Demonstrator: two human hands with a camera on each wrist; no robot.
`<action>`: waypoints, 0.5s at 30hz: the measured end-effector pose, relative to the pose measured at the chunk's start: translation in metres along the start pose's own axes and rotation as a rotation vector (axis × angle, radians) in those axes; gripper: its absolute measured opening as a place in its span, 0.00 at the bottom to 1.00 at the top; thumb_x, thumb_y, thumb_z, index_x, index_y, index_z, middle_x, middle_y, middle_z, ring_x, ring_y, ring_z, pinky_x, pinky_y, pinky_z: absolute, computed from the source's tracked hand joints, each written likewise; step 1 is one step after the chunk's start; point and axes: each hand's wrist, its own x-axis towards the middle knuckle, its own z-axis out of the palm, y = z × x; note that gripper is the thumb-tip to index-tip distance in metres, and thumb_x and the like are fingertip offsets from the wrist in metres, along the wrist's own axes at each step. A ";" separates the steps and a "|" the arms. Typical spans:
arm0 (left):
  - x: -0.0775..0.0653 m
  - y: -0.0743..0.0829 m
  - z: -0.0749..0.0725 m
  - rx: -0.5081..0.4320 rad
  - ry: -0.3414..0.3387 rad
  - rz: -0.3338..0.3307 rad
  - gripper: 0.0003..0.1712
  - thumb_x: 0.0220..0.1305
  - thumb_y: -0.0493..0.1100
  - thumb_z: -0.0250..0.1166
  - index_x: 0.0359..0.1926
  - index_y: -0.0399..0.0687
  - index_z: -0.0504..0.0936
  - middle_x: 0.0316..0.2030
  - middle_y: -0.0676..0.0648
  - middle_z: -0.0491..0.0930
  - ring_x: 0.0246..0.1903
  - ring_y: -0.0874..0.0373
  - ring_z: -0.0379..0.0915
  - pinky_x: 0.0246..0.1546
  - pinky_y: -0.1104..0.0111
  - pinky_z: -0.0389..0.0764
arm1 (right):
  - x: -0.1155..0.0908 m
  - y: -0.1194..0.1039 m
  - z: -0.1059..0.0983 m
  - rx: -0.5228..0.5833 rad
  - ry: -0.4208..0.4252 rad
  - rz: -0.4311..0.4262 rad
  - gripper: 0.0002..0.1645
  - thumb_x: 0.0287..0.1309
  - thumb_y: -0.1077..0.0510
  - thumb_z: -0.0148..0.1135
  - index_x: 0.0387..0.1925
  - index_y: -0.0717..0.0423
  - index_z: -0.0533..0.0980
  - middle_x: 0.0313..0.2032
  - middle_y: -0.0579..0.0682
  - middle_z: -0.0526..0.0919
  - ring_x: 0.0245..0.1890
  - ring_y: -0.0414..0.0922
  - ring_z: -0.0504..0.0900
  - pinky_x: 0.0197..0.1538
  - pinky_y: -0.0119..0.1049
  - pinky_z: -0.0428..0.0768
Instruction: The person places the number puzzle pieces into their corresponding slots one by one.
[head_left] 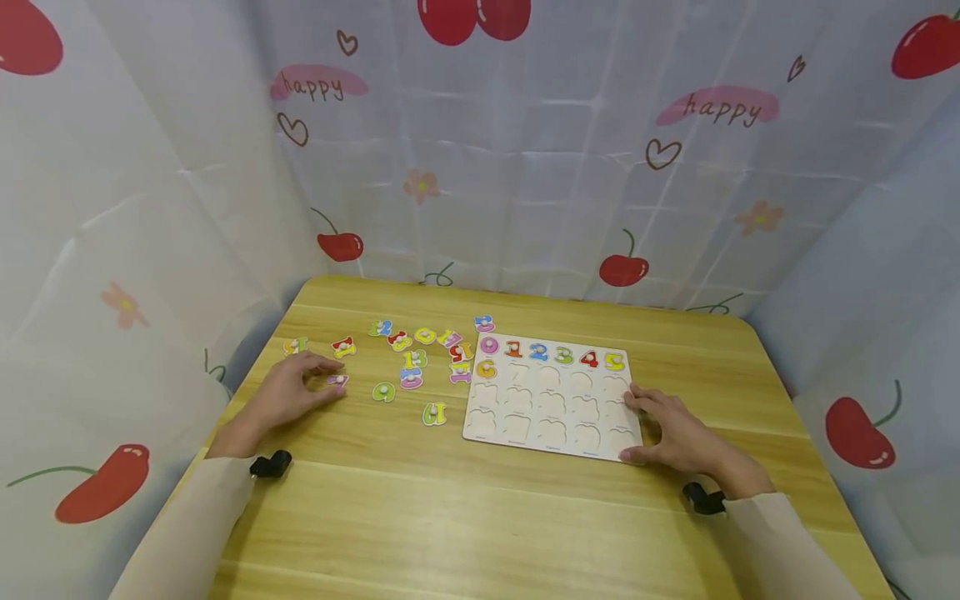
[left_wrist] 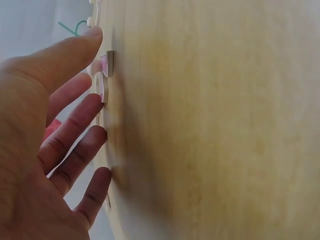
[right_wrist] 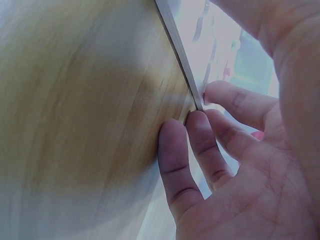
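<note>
A purple number 7 piece [head_left: 338, 381] lies on the table between the thumb and fingertips of my left hand [head_left: 288, 390]. In the left wrist view, the fingers of that hand [left_wrist: 65, 120] are spread and fairly straight, with a pink-edged piece [left_wrist: 107, 65] just past the thumb. My right hand [head_left: 678, 433] rests at the right edge of a white number puzzle board [head_left: 506, 437], fingers on the edge and thumb by the near corner. In the right wrist view, the fingertips [right_wrist: 202, 120] touch the board's edge [right_wrist: 177, 47]. Numbers 0 to 6 sit in the board's slots.
Several loose number pieces lie left of the board, among them a green 9 [head_left: 384, 392], a green-yellow 19 [head_left: 434, 414] and a yellow-green 13 [head_left: 414, 359]. A blue piece [head_left: 483, 323] lies at the board's far left corner. Printed curtains [head_left: 525, 167] surround the wooden table [head_left: 450, 525].
</note>
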 end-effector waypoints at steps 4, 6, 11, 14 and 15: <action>0.003 -0.001 0.003 -0.025 0.012 -0.004 0.15 0.72 0.49 0.86 0.56 0.52 0.98 0.53 0.46 0.94 0.56 0.42 0.88 0.63 0.43 0.84 | 0.000 0.001 0.000 0.004 0.003 -0.003 0.65 0.57 0.40 0.93 0.84 0.69 0.72 0.86 0.73 0.67 0.79 0.76 0.70 0.78 0.77 0.74; 0.004 -0.002 0.004 -0.039 0.017 -0.008 0.09 0.73 0.46 0.85 0.51 0.54 0.98 0.50 0.48 0.94 0.56 0.44 0.88 0.65 0.44 0.83 | 0.001 0.001 0.000 0.002 0.005 -0.006 0.65 0.57 0.40 0.93 0.84 0.69 0.72 0.86 0.73 0.67 0.79 0.76 0.70 0.78 0.77 0.74; 0.007 -0.002 0.005 -0.049 0.033 -0.007 0.03 0.73 0.45 0.84 0.45 0.55 0.99 0.45 0.50 0.94 0.53 0.46 0.89 0.65 0.47 0.82 | 0.001 0.001 0.001 0.000 0.006 -0.001 0.65 0.57 0.40 0.93 0.84 0.69 0.72 0.86 0.73 0.67 0.79 0.76 0.70 0.79 0.78 0.73; 0.008 0.001 0.006 -0.040 0.042 -0.010 0.03 0.72 0.44 0.85 0.44 0.55 0.98 0.43 0.51 0.94 0.50 0.48 0.89 0.61 0.51 0.82 | 0.001 0.002 0.001 0.001 0.007 -0.004 0.65 0.57 0.40 0.93 0.83 0.69 0.72 0.86 0.73 0.67 0.79 0.76 0.70 0.79 0.78 0.73; 0.009 0.003 0.006 -0.042 0.047 -0.010 0.03 0.72 0.44 0.85 0.44 0.55 0.98 0.43 0.50 0.94 0.49 0.48 0.89 0.58 0.53 0.83 | 0.001 0.002 0.001 0.002 0.007 -0.002 0.65 0.57 0.40 0.93 0.84 0.69 0.72 0.86 0.73 0.67 0.79 0.76 0.70 0.79 0.78 0.73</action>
